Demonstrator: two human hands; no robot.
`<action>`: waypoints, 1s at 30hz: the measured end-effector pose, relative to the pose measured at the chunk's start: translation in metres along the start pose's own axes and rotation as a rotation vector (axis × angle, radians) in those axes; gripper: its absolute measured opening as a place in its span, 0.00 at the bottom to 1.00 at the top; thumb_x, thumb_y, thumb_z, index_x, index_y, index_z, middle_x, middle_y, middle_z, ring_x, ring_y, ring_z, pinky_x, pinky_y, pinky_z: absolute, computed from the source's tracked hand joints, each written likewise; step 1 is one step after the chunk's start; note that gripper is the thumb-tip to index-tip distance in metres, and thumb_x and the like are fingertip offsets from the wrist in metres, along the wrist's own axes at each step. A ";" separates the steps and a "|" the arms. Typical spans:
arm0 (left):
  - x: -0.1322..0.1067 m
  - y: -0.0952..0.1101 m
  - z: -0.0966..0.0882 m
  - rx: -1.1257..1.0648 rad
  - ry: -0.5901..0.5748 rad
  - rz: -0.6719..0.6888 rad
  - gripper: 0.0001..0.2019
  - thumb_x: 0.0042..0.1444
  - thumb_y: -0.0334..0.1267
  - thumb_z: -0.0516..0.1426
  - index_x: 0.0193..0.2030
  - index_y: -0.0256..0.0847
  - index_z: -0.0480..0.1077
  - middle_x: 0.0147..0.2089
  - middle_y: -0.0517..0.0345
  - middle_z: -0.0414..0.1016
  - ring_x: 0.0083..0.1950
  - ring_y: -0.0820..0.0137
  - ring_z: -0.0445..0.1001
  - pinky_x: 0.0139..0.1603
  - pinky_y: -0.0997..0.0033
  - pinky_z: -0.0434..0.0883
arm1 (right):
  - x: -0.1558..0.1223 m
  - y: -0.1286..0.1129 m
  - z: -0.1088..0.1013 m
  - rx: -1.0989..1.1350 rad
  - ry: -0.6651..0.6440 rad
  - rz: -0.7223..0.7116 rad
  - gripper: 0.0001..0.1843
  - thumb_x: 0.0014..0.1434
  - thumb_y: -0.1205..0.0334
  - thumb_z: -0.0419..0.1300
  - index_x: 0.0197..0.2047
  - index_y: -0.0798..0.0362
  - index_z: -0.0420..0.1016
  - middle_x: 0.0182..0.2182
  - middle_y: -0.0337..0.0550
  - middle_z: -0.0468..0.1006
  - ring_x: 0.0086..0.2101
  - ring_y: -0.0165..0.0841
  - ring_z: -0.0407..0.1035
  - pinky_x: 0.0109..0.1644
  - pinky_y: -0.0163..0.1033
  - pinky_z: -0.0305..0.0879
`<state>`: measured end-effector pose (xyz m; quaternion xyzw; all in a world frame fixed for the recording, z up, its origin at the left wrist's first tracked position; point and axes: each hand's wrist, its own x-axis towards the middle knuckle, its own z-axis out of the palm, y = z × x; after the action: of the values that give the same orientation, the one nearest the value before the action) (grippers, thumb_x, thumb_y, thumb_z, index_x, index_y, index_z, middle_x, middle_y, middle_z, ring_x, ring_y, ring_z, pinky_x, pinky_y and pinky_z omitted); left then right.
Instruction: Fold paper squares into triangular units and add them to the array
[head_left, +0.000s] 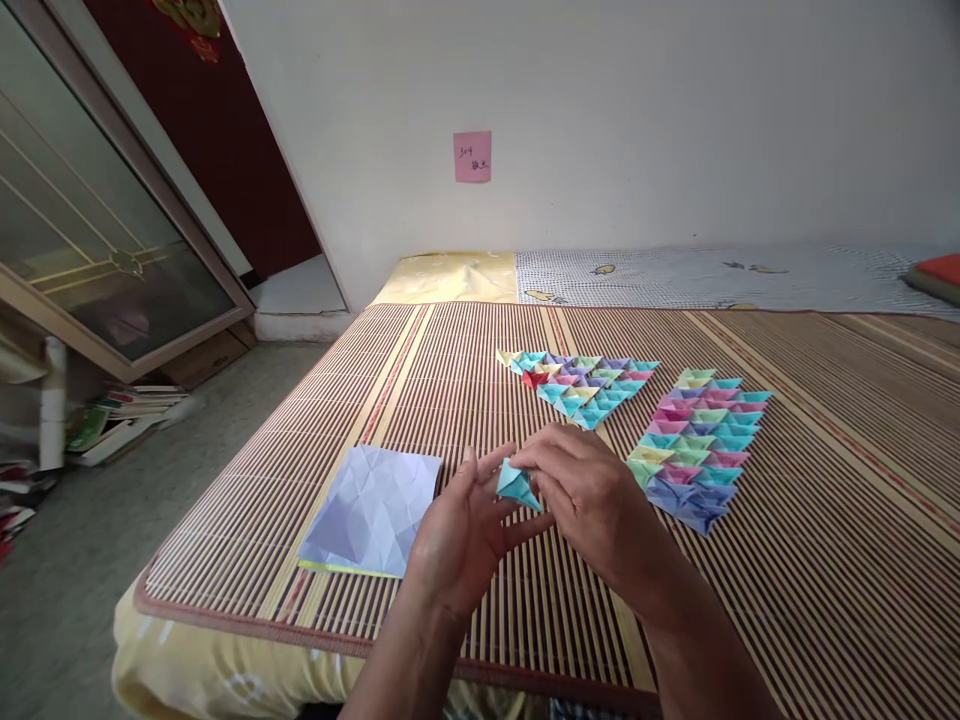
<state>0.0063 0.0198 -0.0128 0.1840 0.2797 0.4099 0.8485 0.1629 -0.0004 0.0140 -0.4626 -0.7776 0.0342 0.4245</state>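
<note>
A small turquoise origami piece [517,484] with pointed corners is pinched by the fingertips of my right hand [592,490]. My left hand [466,535] is palm up beneath it, with fingers stretched out and apart, and the piece is against those fingers. To the left lies a stack of creased lavender paper sheets [375,505], with a yellow-green edge showing underneath. Beyond my hands, rows of folded paper pieces [581,380] in several colours lie on the mat. A second group of folded pieces [705,425] is to the right, partly hidden by my right hand.
A striped bamboo mat [285,480] covers the bed, over a yellow sheet [187,655]. A pink note [472,157] is stuck on the white wall [637,120]. Books and papers [127,415] lie on the floor at left, below a glass-panelled cabinet door [112,220].
</note>
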 end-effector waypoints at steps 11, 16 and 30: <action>0.006 -0.007 0.005 -0.171 0.069 0.100 0.10 0.70 0.34 0.57 0.49 0.35 0.80 0.52 0.44 0.80 0.54 0.60 0.79 0.56 0.59 0.76 | 0.001 -0.005 0.005 0.052 0.102 0.163 0.08 0.68 0.70 0.57 0.39 0.49 0.76 0.36 0.43 0.78 0.40 0.39 0.74 0.44 0.45 0.71; 0.006 -0.006 0.009 -0.298 0.116 0.094 0.15 0.74 0.33 0.50 0.47 0.35 0.79 0.57 0.44 0.80 0.62 0.61 0.77 0.64 0.61 0.73 | -0.002 -0.010 0.020 -0.072 0.068 0.176 0.06 0.61 0.71 0.63 0.34 0.51 0.74 0.33 0.43 0.74 0.38 0.41 0.71 0.42 0.46 0.68; 0.002 -0.007 0.010 -0.262 0.003 -0.073 0.19 0.72 0.37 0.50 0.35 0.34 0.79 0.37 0.44 0.81 0.47 0.57 0.81 0.55 0.58 0.76 | -0.002 -0.013 0.028 -0.245 -0.024 0.107 0.12 0.55 0.80 0.61 0.31 0.52 0.73 0.35 0.44 0.73 0.39 0.41 0.69 0.42 0.45 0.65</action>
<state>0.0180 0.0168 -0.0096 0.0605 0.2317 0.4119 0.8792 0.1345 0.0003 0.0011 -0.5514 -0.7552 -0.0326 0.3530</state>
